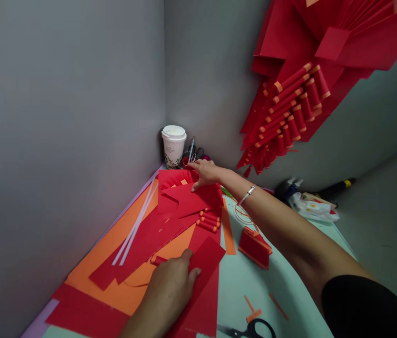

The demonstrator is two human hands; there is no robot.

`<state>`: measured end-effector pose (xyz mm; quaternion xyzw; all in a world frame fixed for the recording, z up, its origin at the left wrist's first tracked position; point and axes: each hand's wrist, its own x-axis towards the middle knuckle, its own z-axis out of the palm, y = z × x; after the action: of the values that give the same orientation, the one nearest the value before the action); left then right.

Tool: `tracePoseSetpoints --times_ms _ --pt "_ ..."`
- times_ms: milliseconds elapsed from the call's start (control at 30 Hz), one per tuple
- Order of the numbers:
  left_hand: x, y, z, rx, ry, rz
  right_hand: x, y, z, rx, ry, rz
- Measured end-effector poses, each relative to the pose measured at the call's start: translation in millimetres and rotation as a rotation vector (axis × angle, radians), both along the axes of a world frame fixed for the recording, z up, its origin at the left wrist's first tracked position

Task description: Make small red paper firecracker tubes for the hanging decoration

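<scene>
My left hand [168,288], low in the middle, has its fingers curled at the edge of a piece of red paper [209,256], thumb over it. A small red roll [158,259] lies just beyond the knuckles. At the back, my right hand [205,172] reaches over a folded red paper [193,198], thumb apart from the stretched fingers. Its fingertips are close to a blue-patterned pen [191,149] and black-handled scissors [198,152] standing in the corner. Several red rolls with orange ends [208,221] lie below that hand.
A lidded white paper cup [173,146] stands in the corner. White strips [135,225] lie over orange paper [95,263]. A red-and-orange folded piece [255,248], black scissors [251,329] and orange scraps [254,313] are at right. A red paper decoration [297,94] hangs on the wall.
</scene>
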<state>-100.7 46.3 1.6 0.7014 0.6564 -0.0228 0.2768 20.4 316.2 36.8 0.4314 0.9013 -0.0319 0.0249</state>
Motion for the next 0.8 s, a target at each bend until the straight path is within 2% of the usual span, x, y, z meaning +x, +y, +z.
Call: tracePoseSetpoints --times_ms 200,333,467,633,800 --pt "0.4 -0.2 2.7 -0.001 0.006 0.000 2.8 1.0 -1.6 -0.024 -0.021 -0.056" --pt "1.1 -0.3 4.8 -0.008 0.016 0.003 6.3 -1.4 2.1 -0.027 0.012 -0.028" --pt "0.9 -1.3 3.3 -0.007 0.015 0.005 10.2 -14.6 20.9 -0.001 0.068 0.039" --pt "0.2 -0.7 -2.1 0.006 0.007 0.006 20.2 -47.2 42.1 -0.037 0.133 0.109" --pt "0.4 2.1 -3.0 0.006 0.021 0.000 49.1 -71.7 59.5 -0.043 0.255 0.088"
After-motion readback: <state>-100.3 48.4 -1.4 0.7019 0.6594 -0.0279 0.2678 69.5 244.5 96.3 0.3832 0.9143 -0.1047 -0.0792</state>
